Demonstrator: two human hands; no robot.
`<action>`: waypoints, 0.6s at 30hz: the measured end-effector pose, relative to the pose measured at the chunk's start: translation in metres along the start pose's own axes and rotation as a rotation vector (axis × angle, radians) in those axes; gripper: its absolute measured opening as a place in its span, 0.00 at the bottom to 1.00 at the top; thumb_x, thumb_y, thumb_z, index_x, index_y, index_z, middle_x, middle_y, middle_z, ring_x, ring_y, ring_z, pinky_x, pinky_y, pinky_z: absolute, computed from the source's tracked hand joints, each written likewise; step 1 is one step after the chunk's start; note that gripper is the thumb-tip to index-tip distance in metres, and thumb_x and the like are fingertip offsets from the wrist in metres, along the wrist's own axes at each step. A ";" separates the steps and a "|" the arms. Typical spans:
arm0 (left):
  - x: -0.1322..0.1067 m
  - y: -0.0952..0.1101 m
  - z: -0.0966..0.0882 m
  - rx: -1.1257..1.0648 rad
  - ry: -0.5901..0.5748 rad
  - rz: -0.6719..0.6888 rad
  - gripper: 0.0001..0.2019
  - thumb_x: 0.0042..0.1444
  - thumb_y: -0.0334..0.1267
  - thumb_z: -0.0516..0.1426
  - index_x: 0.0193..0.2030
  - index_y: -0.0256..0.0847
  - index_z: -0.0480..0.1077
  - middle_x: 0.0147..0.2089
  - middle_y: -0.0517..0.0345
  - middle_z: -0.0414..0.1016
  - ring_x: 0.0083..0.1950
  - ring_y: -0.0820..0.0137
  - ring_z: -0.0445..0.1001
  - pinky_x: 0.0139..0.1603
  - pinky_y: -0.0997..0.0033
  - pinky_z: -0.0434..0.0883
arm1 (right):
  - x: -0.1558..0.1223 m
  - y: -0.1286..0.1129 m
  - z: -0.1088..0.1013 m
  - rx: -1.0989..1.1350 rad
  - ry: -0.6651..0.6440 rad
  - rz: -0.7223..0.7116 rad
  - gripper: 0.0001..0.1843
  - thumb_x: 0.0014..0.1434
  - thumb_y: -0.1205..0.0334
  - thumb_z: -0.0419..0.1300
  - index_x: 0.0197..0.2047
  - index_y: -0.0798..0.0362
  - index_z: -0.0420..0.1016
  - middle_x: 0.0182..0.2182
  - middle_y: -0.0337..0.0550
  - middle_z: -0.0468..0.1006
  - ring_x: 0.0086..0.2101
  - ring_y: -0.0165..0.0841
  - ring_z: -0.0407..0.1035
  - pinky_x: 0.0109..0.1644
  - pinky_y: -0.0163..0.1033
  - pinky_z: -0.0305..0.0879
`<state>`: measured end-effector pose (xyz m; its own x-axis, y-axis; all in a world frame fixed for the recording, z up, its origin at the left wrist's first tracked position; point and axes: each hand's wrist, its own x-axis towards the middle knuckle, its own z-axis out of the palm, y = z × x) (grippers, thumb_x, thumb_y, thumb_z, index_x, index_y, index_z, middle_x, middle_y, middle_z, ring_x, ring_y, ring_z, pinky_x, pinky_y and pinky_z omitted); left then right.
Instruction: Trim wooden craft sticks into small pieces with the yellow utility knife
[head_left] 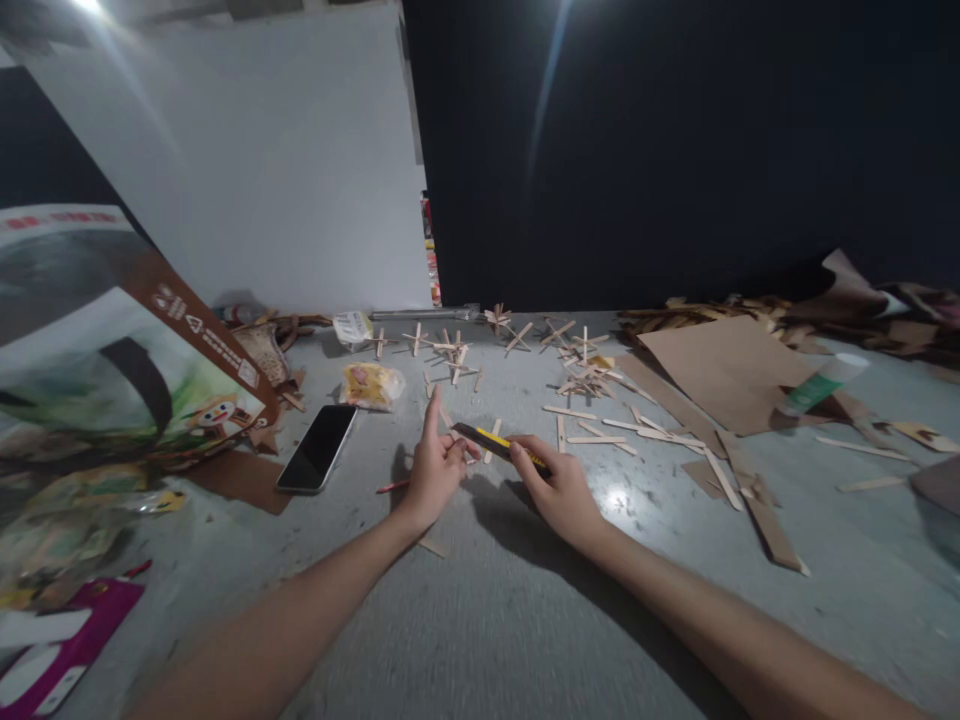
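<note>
My right hand is wrapped round a yellow and black utility knife, whose front end points left. Close to that end is my left hand, its index finger raised and the thumb and other fingers curled together. Whatever those fingers pinch, if anything, is too small to make out. A thin red stick lies on the table just left of my left hand. Beyond both hands, several wooden craft sticks are scattered, and some are joined in small crossed shapes.
On the left are a black-screened phone, a yellow snack packet and a large printed bag. To the right, brown cardboard and a green and white glue stick lie on the grey table. Dark and white boards stand behind.
</note>
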<state>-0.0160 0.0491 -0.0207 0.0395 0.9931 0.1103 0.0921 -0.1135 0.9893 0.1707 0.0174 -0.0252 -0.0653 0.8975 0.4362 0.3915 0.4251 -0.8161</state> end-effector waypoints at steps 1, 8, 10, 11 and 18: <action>0.000 0.000 0.000 0.007 0.007 -0.006 0.47 0.66 0.30 0.56 0.82 0.48 0.30 0.29 0.66 0.79 0.21 0.76 0.66 0.25 0.80 0.62 | -0.001 0.000 0.000 -0.018 -0.004 -0.008 0.21 0.72 0.49 0.53 0.45 0.54 0.83 0.29 0.43 0.83 0.26 0.34 0.75 0.32 0.34 0.67; 0.002 -0.008 0.000 0.081 0.030 -0.024 0.34 0.67 0.31 0.55 0.77 0.46 0.49 0.35 0.62 0.82 0.19 0.77 0.65 0.24 0.79 0.62 | -0.006 0.000 0.001 -0.116 -0.027 -0.024 0.23 0.73 0.51 0.52 0.52 0.56 0.83 0.28 0.45 0.84 0.20 0.32 0.71 0.27 0.34 0.64; 0.003 -0.009 0.000 0.096 0.021 -0.011 0.31 0.67 0.32 0.55 0.74 0.46 0.53 0.35 0.62 0.82 0.20 0.77 0.66 0.24 0.79 0.63 | -0.005 0.000 0.001 -0.125 -0.032 -0.020 0.24 0.73 0.51 0.51 0.53 0.56 0.83 0.28 0.45 0.83 0.19 0.32 0.70 0.27 0.35 0.63; 0.003 -0.010 -0.001 0.102 0.021 -0.007 0.30 0.67 0.32 0.55 0.74 0.46 0.53 0.35 0.63 0.82 0.20 0.76 0.67 0.25 0.79 0.63 | -0.005 0.000 0.001 -0.127 -0.033 -0.019 0.24 0.73 0.51 0.51 0.54 0.56 0.83 0.28 0.45 0.84 0.20 0.32 0.70 0.27 0.35 0.63; 0.004 -0.014 -0.003 0.146 0.020 0.005 0.31 0.66 0.34 0.55 0.75 0.44 0.53 0.33 0.63 0.81 0.22 0.74 0.68 0.25 0.77 0.65 | -0.005 0.002 0.002 -0.107 -0.042 0.029 0.26 0.72 0.49 0.51 0.54 0.57 0.84 0.27 0.44 0.83 0.20 0.32 0.70 0.28 0.35 0.63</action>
<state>-0.0200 0.0544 -0.0337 0.0210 0.9927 0.1184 0.2361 -0.1200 0.9643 0.1700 0.0144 -0.0300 -0.0901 0.9145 0.3945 0.4896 0.3856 -0.7820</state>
